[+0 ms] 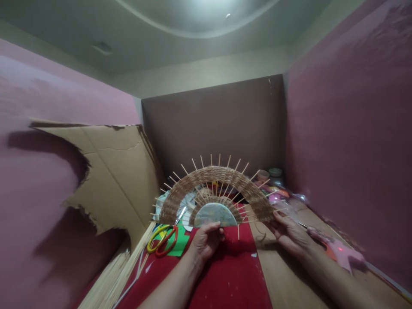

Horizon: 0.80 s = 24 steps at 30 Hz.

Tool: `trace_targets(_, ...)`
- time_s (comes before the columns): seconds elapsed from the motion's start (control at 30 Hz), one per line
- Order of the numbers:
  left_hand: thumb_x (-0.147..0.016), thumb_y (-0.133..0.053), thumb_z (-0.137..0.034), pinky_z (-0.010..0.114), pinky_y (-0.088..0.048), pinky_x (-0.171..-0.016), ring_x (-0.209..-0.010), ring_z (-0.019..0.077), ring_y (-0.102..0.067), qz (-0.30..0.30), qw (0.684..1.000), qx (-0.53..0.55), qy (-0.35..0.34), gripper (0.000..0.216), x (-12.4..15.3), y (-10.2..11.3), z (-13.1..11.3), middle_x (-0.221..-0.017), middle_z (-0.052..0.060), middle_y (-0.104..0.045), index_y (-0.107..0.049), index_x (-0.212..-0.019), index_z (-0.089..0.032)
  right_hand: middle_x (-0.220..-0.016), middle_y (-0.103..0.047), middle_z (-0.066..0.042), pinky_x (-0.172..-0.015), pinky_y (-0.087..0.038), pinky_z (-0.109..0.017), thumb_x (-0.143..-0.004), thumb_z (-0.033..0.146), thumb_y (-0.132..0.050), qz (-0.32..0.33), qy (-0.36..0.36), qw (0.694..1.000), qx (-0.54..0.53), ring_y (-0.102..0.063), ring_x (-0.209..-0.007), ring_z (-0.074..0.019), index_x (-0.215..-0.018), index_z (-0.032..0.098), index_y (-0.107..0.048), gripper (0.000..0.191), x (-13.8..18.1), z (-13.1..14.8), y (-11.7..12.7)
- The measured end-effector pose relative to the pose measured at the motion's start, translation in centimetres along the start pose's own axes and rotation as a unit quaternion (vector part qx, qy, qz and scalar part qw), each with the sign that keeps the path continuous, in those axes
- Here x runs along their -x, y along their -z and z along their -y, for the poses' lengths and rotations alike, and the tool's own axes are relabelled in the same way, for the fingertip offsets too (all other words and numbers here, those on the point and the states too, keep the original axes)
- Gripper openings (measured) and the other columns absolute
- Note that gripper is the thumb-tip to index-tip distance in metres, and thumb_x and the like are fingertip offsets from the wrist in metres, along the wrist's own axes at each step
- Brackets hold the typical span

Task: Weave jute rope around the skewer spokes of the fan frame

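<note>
A half-round woven fan (pixel 216 172) is held up above the work surface, with thin sticks fanning out past its brown twine band. At its centre is a pale marbled half-disc (pixel 215 215), edged by a narrower woven band. My left hand (pixel 207 241) pinches the lower edge of that half-disc, thumb in front. Over at the fan's lower right corner, my right hand (pixel 288 231) grips the end of the wide woven band. A loose strand of twine (pixel 261 234) hangs beside my right hand. The fingers behind the fan are hidden.
Scissors with yellow and red handles (pixel 166 241) lie on green paper (pixel 182 244) at left. A bundle of sticks (pixel 111 279) runs along the left edge, below torn cardboard (pixel 112 171). A pink glue gun (pixel 337 249) lies at right. Red cloth (pixel 231 274) covers the middle.
</note>
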<state>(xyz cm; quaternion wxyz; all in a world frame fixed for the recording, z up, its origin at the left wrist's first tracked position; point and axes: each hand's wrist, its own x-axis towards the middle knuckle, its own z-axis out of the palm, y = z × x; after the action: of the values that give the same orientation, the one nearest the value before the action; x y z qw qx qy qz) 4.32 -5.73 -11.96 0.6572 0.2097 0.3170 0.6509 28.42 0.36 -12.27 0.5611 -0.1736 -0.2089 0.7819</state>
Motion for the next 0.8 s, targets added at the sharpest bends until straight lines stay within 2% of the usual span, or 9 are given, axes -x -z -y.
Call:
trace_targets(0.3,-0.063,-0.063,-0.004,0.026,-0.038,-0.046,-0.047,0.0119,-0.054,-0.009,1.000,-0.004,0.001,0.011,0.16,-0.04,0.23,-0.049,0.001,-0.058,-0.055,-0.059,-0.012,-0.090,-0.071,-0.006,-0.079,-0.057,-0.036,-0.060,0.004,-0.073,-0.026,-0.001,1.000,-0.003,-0.067,-0.084,-0.0214,-0.087,0.017,-0.063,0.032,0.02,0.00,0.25)
trace_targets(0.5,-0.065,-0.063,-0.006,0.025,-0.037,-0.044,-0.044,0.0116,-0.053,-0.014,1.000,-0.010,0.000,0.009,-0.15,0.12,0.45,-0.048,0.000,-0.058,-0.056,-0.062,-0.011,-0.082,-0.071,-0.005,-0.068,-0.059,-0.030,-0.066,0.002,-0.068,-0.063,0.005,0.998,0.005,-0.068,-0.073,-0.0175,-0.081,0.016,-0.062,0.021,-0.16,-0.07,0.55)
trace_targets(0.8,-0.065,-0.062,-0.004,0.025,-0.038,-0.044,-0.046,0.0112,-0.054,-0.018,1.000,-0.003,0.001,0.011,-0.07,0.09,0.45,-0.050,0.000,-0.057,-0.055,-0.062,-0.011,-0.083,-0.071,-0.004,-0.075,-0.058,-0.032,-0.068,0.000,-0.064,-0.051,0.017,0.998,0.021,-0.068,-0.076,-0.0181,-0.083,0.016,-0.062,0.022,-0.18,-0.10,0.51)
